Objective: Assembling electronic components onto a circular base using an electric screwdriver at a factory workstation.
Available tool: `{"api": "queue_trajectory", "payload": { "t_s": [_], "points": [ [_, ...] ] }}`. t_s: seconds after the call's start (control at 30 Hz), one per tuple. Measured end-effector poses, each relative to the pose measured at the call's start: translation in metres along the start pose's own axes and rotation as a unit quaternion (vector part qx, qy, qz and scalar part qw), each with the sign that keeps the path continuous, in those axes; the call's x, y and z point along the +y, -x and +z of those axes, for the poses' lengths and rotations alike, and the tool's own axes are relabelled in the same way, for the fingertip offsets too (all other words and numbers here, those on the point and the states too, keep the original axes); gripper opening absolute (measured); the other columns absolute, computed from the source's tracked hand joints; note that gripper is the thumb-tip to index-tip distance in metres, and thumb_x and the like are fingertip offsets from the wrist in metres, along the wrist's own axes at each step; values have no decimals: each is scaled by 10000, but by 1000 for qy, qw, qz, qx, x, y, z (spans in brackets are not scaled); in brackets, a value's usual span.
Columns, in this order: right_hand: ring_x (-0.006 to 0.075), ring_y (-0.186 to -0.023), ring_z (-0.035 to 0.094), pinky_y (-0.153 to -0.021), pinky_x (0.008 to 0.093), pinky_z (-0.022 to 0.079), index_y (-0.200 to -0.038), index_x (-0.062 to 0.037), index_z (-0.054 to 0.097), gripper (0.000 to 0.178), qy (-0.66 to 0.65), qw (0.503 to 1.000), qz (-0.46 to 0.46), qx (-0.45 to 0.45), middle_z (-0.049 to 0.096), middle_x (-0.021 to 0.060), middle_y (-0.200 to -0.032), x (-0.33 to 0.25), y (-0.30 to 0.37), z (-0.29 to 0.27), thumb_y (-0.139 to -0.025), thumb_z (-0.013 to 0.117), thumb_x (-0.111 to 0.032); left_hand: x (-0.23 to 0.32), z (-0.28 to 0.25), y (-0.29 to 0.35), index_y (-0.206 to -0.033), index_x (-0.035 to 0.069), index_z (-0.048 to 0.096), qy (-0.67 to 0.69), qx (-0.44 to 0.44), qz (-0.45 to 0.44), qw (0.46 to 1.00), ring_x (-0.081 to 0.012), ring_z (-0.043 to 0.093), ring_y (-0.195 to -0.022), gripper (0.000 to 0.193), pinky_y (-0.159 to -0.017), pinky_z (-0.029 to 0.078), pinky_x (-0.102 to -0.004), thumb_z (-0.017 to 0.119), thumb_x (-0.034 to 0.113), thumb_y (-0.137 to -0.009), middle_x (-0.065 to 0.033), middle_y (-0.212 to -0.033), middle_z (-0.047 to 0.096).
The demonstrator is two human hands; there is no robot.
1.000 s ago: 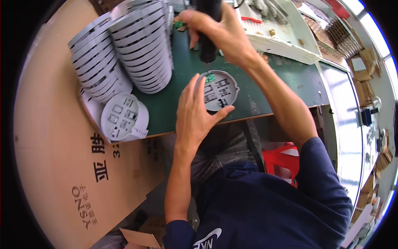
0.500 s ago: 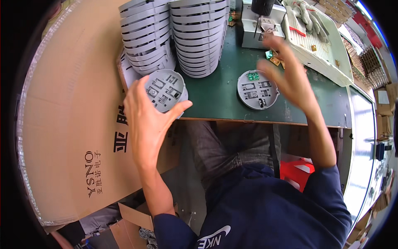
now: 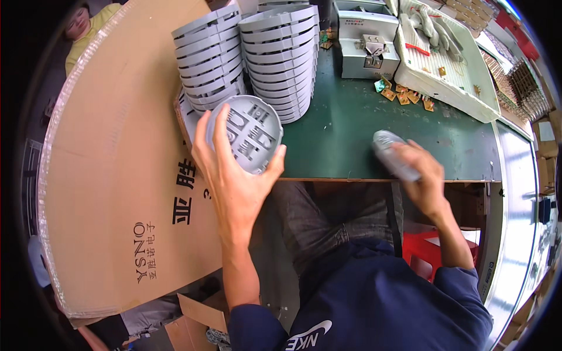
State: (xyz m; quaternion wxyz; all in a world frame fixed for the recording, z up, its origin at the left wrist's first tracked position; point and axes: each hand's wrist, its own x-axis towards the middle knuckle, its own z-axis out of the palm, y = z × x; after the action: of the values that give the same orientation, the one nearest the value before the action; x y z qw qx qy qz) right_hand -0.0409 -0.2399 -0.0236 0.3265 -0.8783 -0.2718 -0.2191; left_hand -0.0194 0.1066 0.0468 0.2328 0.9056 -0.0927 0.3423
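Observation:
Fingers and thumb of my left hand (image 3: 229,181) are wrapped round a round grey plastic housing (image 3: 253,136). Its inner side, with several moulded compartments, faces up, beside the front of the stacks. Farther right, my right hand (image 3: 426,178) grips a second round grey housing (image 3: 389,151). That one is tipped nearly on edge over the front of the green table (image 3: 339,137) and blurred by motion, so its inside is hidden. Stacks of like grey housings (image 3: 278,70) rise behind my left hand.
Small copper-coloured and green circuit pieces (image 3: 404,96) lie near a silver metal device (image 3: 366,55). A white tray (image 3: 483,108) at the far right holds gloves. A large cardboard sheet (image 3: 117,152) borders the table's left. Another person (image 3: 88,26) is at the far left.
My right hand has taken hold of the right-hand housing, lifted it off the table and tipped it. The left hand and its housing have shifted slightly right.

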Motion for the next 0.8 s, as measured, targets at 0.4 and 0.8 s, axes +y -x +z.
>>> {"api": "queue_trajectory", "payload": {
  "t_s": [0.4,0.8],
  "points": [
    [202,-1029,692,-833,323,581,-1399,-40,587,548,58,737,509,441,695,120,-1195,147,238,-272,-985,692,-383,91,123,31,-1381,-124,485,25,-111,8,994,-451,467,-1185,947,-1032,409,-548,805,562,-812,-349,-1444,382],
    [174,-927,676,-804,386,511,-1335,-59,661,646,208,676,654,267,732,57,-1004,165,452,-437,-981,588,-595,37,112,-24,-1496,0,454,175,-358,186,898,-400,360,-1456,1048,-1205,351,-482,925,420,-659,-197,-1587,369]
  ]
}}
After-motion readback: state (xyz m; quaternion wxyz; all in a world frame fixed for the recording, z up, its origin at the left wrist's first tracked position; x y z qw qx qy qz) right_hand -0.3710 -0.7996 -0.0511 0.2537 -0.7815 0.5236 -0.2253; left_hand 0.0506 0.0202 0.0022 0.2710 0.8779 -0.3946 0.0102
